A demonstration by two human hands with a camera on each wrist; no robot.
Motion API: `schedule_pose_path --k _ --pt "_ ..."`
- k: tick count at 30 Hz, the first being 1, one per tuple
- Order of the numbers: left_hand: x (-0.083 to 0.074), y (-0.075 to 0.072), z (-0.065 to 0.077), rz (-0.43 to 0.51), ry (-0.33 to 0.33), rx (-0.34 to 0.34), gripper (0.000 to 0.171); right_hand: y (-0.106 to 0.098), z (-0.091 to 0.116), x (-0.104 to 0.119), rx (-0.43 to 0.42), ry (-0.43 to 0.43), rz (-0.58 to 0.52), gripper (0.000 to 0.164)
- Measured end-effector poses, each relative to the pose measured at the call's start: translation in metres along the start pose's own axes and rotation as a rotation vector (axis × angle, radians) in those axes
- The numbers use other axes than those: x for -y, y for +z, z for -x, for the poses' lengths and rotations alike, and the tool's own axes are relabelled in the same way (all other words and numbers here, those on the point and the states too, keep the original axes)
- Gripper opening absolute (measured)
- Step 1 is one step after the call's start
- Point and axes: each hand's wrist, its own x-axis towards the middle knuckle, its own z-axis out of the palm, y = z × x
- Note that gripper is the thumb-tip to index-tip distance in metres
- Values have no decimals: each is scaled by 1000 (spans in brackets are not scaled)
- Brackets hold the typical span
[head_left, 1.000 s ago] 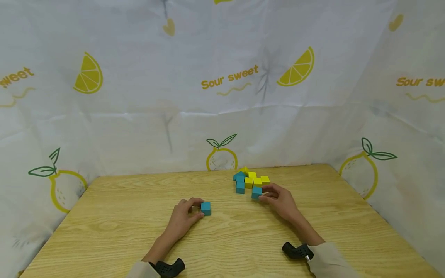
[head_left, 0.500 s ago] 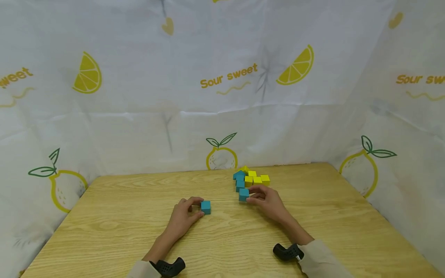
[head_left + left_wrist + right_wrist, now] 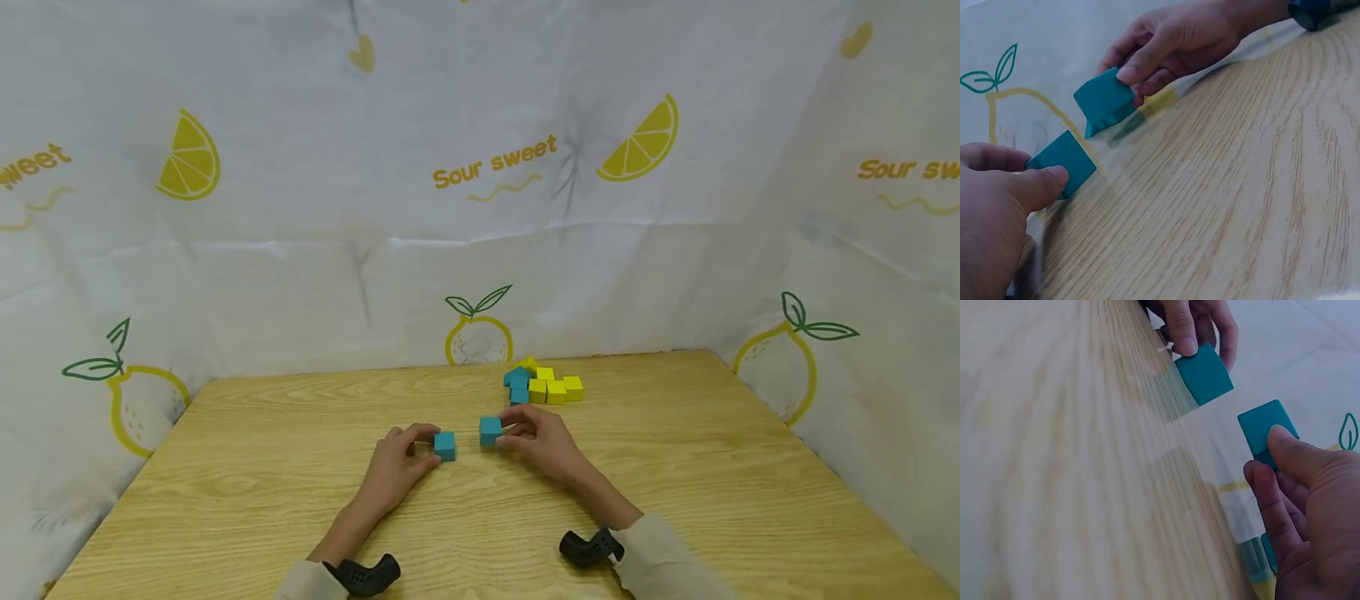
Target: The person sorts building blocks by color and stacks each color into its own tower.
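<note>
Between thumb and fingers, my left hand [image 3: 392,473] pinches a blue cube [image 3: 445,447] on the tabletop, left of the middle. My right hand [image 3: 545,441] pinches a second blue cube [image 3: 491,432] by its right side. A small gap separates the two cubes, with the right one slightly farther back. In the left wrist view, the thumb lies on the near face of the left cube [image 3: 1065,165], and the other cube [image 3: 1105,100] shows beyond it. The right wrist view has the right cube [image 3: 1266,430] held just above the thumb and fingertips.
Behind my right hand is a group of blocks: blue ones [image 3: 518,387], including one with a pointed top, and several yellow cubes [image 3: 556,392]. They stand near the back edge of the wooden table [image 3: 300,417]. A white lemon-print cloth [image 3: 300,292] hangs behind and at the sides.
My right hand has carried its blue cube leftward from beside the block group towards the left cube. The left hand and its cube have stayed in place.
</note>
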Motion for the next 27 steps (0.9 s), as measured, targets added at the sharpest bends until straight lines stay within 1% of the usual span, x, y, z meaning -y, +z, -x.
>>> schedule_pose_path --k 8,9,11,14,16,18,22,27 --pt "-2 0 -1 -7 -5 -3 38 14 -4 5 35 17 -28 29" --pt "-2 0 -1 -9 -8 -2 38 16 -5 6 40 16 -31 29" --pt "-1 0 -1 -11 -15 -1 37 18 -4 17 53 22 -34 28" --pt "-1 0 -1 -10 -27 3 37 21 -5 18 69 20 -38 28" --pt "0 0 0 -10 -31 5 37 23 -6 18 77 19 -43 28" --pt "0 0 0 -9 -32 6 37 26 -8 8 83 13 -45 28" --pt "0 0 1 -12 -26 5 37 28 -9 7 95 10 -13 28" --pt "-2 -2 -1 -5 -1 0 37 29 -11 9 96 -9 30 26"
